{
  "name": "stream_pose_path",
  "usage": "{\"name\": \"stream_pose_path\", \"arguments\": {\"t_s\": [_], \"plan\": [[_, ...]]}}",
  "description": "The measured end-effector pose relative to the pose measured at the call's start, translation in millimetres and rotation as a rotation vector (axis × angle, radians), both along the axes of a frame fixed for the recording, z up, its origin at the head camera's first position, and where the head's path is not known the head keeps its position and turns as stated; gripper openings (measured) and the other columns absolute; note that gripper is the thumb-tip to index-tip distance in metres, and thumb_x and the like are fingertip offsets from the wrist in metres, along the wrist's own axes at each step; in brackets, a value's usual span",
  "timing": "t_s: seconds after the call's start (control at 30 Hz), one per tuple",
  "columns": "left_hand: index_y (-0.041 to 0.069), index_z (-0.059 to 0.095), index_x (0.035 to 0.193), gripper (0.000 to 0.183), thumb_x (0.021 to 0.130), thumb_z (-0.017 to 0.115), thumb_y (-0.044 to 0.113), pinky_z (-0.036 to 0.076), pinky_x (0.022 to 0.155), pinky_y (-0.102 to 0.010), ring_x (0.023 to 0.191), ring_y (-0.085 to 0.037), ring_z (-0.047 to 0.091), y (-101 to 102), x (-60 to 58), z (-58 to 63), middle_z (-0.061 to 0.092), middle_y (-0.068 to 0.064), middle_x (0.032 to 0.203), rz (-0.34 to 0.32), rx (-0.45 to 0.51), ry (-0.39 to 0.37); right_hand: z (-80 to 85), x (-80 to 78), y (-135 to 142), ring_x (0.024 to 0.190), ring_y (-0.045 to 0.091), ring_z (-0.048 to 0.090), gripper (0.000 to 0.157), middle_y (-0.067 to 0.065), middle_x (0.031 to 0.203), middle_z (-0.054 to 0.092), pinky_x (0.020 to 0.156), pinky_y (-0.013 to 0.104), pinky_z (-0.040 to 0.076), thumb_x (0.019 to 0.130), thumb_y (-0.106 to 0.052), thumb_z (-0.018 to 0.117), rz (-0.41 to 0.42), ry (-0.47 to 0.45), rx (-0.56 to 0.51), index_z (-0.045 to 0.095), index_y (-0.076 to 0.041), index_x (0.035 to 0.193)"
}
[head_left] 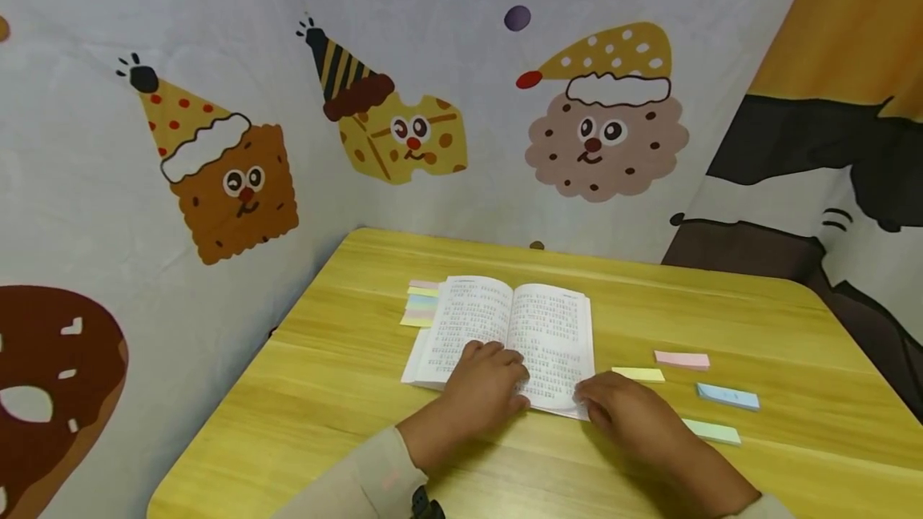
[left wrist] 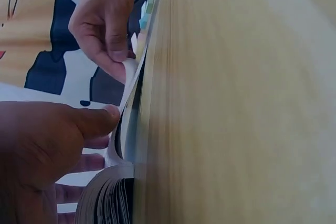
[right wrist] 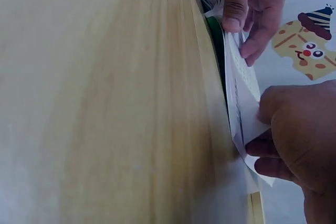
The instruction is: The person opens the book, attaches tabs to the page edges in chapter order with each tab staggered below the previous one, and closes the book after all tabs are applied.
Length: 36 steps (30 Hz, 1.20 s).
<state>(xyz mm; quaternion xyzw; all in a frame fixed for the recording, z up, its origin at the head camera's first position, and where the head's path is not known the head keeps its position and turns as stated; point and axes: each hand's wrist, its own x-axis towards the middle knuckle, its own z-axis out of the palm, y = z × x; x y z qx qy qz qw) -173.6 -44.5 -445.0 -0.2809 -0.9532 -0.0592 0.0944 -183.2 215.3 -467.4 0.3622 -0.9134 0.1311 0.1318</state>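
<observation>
An open book (head_left: 508,339) lies mid-surface (head_left: 324,391); left hand (head_left: 485,388) presses its pages with relaxed fingers, right hand (head_left: 626,409) pinches the page corner. Sticky notes (head_left: 681,360) lie at three o'clock, a stack (head_left: 421,304) at ten.

A child's reading corner at home.
A cartoon cookie-print cloth (head_left: 404,126) hangs at twelve o'clock behind a small yellow wooden table (head_left: 346,391) bearing an open book (head_left: 534,327).

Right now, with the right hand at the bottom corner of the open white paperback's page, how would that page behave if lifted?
The page of the open white paperback book is probably floppy: its corner already curls where the right hand pinches it. It looks thin, so it could crease or tear. The left hand pressing the book should stop sliding.
</observation>
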Motion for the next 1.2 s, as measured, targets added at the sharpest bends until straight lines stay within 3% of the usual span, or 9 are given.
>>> {"name": "stream_pose_path", "arguments": {"t_s": [0.23, 0.43, 0.5, 0.6, 0.7, 0.8, 0.93, 1.07, 1.2], "plan": [[0.031, 0.067, 0.091, 0.022, 0.088, 0.057, 0.051, 0.028, 0.099, -0.049, 0.109, -0.013, 0.048, 0, -1.7, -2.8, 0.059, 0.015, 0.107, -0.034, -0.008, 0.019, 9.7, -0.1, -3, 0.096, 0.012, 0.056, 0.011, -0.005, 0.1, 0.06, 0.072, 0.03, 0.049, 0.091, -0.021, 0.06, 0.026, 0.212, -0.126, 0.065, -0.015, 0.098], [0.024, 0.063, 0.105, 0.019, 0.093, 0.055, 0.036, 0.03, 0.097, -0.047, 0.107, -0.014, 0.051, 0, -2.9, -4.3, 0.061, 0.011, 0.107, -0.002, -0.018, 0.038, 21.7, 0.9, -15, 0.096, 0.022, 0.058, 0.034, 0.004, 0.109, 0.061, 0.06, 0.029, 0.048, 0.096, -0.038, 0.051, 0.104, 0.464, -0.3, 0.065, -0.007, 0.101], [0.015, 0.055, 0.123, 0.033, 0.093, 0.054, 0.03, 0.033, 0.095, -0.045, 0.1, -0.014, 0.056, 1, -3.8, -4.4, 0.065, 0.006, 0.1, 0.027, -0.019, 0.073, 22.2, 2.3, -16, 0.097, 0.022, 0.057, 0.037, 0.005, 0.113, 0.059, 0.058, 0.029, 0.048, 0.092, -0.042, 0.055, 0.076, 0.424, -0.287, 0.062, -0.007, 0.103], [0.001, 0.023, 0.145, 0.065, 0.093, 0.052, 0.027, 0.037, 0.091, -0.042, 0.085, -0.014, 0.061, 1, -4.9, -4.2, 0.067, 0.0, 0.085, 0.088, 0.009, 0.112, 17.7, 4.0, -15, 0.105, 0.02, 0.055, 0.041, 0.004, 0.119, 0.056, 0.07, 0.033, 0.05, 0.085, -0.044, 0.065, 0.035, 0.259, -0.176, 0.062, -0.009, 0.107], [-0.004, -0.004, 0.147, 0.085, 0.093, 0.054, 0.028, 0.04, 0.09, -0.041, 0.075, -0.015, 0.062, 0, -5.4, -5.3, 0.065, -0.003, 0.075, 0.169, 0.084, 0.166, 9.4, 5.2, -13, 0.114, 0.02, 0.051, 0.04, 0.0, 0.123, 0.056, 0.088, 0.039, 0.045, 0.08, -0.04, 0.072, 0.016, 0.097, -0.05, 0.066, -0.014, 0.11], [0.002, -0.007, 0.148, 0.094, 0.087, 0.061, 0.025, 0.033, 0.098, -0.052, 0.108, -0.03, 0.056, -3, -6.8, -7.5, 0.06, -0.019, 0.111, 0.27, 0.191, 0.326, 2.7, 5.6, -12, 0.111, 0.017, 0.054, 0.036, -0.002, 0.119, 0.059, 0.092, 0.039, 0.043, 0.08, -0.034, 0.073, 0.004, 0.033, 0.002, 0.067, -0.016, 0.11], [0.018, 0.013, 0.15, 0.094, 0.076, 0.071, 0.014, 0.007, 0.101, -0.066, 0.136, -0.047, 0.006, -8, -7.9, -1.9, 0.005, -0.025, 0.151, 0.381, 0.215, 0.462, -0.3, 4.6, -12, 0.106, 0.013, 0.055, 0.03, -0.004, 0.115, 0.061, 0.089, 0.037, 0.044, 0.08, -0.03, 0.073, 0.002, 0.01, 0.018, 0.068, -0.017, 0.106], [0.028, 0.048, 0.135, 0.064, 0.078, 0.072, 0.016, 0.006, 0.105, -0.061, 0.139, -0.04, 0.004, -7, -4.2, 5.9, 0.013, -0.014, 0.153, 0.296, 0.049, 0.299, -1.0, 3.8, -11, 0.105, 0.012, 0.056, 0.032, -0.005, 0.114, 0.062, 0.087, 0.036, 0.046, 0.079, -0.03, 0.075, -0.002, 0.016, 0.03, 0.069, -0.016, 0.107], [0.028, 0.066, 0.109, 0.022, 0.087, 0.063, 0.028, 0.029, 0.099, -0.049, 0.127, -0.026, 0.037, -5, 3.0, 2.5, 0.051, 0.001, 0.129, 0.092, -0.014, 0.103, -2.5, 3.8, -10, 0.105, 0.013, 0.057, 0.03, -0.005, 0.113, 0.062, 0.087, 0.036, 0.046, 0.079, -0.029, 0.075, -0.003, 0.004, 0.028, 0.07, -0.016, 0.105]]}}
